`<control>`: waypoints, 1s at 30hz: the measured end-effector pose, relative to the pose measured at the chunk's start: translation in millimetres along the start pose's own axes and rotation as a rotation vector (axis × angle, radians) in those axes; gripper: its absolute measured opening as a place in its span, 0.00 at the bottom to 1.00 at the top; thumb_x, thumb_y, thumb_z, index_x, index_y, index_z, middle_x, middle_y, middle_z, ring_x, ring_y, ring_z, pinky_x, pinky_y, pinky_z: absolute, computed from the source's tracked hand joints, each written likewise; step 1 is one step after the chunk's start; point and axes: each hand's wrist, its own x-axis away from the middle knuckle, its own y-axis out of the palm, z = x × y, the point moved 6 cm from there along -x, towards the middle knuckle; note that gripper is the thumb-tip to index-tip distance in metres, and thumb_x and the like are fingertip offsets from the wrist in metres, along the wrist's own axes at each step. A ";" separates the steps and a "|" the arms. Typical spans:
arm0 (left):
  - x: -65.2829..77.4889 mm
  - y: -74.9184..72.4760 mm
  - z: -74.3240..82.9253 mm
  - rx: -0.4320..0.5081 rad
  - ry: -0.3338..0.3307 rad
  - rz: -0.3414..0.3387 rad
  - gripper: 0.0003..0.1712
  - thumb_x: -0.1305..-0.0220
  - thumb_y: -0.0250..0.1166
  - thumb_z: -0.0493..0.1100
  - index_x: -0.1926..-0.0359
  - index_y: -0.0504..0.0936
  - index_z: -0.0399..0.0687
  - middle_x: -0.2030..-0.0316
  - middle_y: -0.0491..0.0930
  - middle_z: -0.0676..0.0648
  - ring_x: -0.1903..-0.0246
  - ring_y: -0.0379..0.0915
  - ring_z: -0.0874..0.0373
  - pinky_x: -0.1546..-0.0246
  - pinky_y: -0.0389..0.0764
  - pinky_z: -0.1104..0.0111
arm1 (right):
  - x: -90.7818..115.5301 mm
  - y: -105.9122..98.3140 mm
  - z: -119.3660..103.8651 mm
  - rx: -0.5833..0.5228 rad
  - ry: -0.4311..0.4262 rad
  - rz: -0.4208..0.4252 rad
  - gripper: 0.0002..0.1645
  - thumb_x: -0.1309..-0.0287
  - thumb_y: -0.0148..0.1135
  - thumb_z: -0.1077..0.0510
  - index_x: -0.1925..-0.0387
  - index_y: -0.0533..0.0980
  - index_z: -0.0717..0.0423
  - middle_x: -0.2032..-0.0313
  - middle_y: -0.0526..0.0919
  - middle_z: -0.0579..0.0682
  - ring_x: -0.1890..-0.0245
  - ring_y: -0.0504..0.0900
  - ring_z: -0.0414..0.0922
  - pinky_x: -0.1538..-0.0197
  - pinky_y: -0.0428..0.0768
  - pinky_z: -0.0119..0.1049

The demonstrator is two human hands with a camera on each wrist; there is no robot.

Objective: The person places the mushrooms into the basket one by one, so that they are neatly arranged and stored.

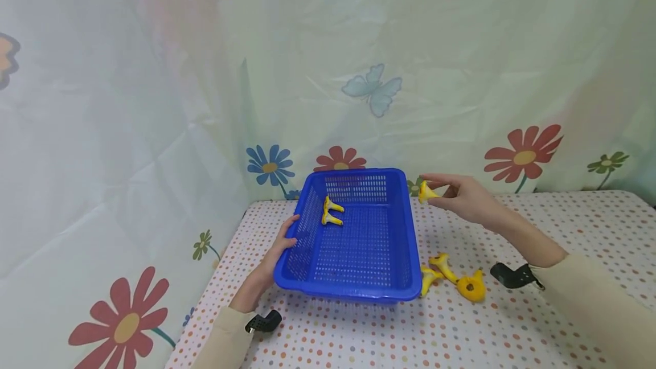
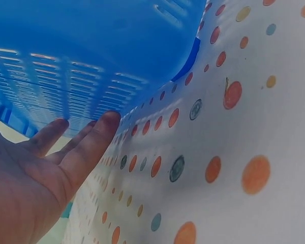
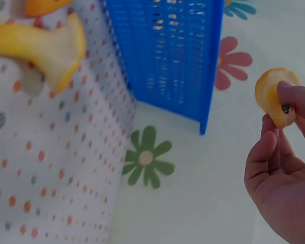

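Observation:
A blue plastic basket (image 1: 353, 290) with slotted walls stands on the table, two yellow chanterelle-like mushrooms (image 1: 333, 219) lying in it near its left wall. My left hand (image 1: 274, 249) holds the basket's left rim, thumb over the edge; in the left wrist view, its other fingers (image 2: 89, 147) lie along the outer wall. Beyond the basket's right rim, my right hand (image 1: 463, 198) pinches another yellow mushroom (image 1: 425, 192) between thumb and fingers, raised above the table. The right wrist view shows this mushroom (image 3: 267, 91) with its dark-spotted stem end at the thumb.
Several more yellow mushrooms (image 1: 470, 287) lie on the dotted tablecloth (image 1: 517, 323) by the basket's right front corner. A curtain (image 1: 435, 44) printed with flowers and a butterfly hangs behind the table and along its left side.

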 end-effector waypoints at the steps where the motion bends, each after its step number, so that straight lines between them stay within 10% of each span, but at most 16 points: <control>1: 0.4 -0.1 -0.2 0.005 -0.001 0.003 0.31 0.35 0.34 0.38 0.34 0.37 0.62 0.35 0.34 0.43 0.40 0.42 0.38 0.49 0.57 0.48 | -1.6 2.5 -4.1 -0.019 -0.005 -0.007 0.30 0.48 0.59 0.49 0.41 0.66 0.43 0.53 0.73 0.56 0.74 0.72 0.48 0.76 0.70 0.35; 30: -1.3 -0.7 2.2 -0.005 0.003 -0.006 0.31 0.35 0.34 0.37 0.34 0.38 0.63 0.35 0.33 0.43 0.39 0.42 0.39 0.48 0.56 0.48 | -80.1 74.3 -91.7 -0.141 -0.155 -0.129 0.25 0.53 0.64 0.52 0.49 0.73 0.43 0.58 0.76 0.50 0.65 0.75 0.46 0.66 0.75 0.42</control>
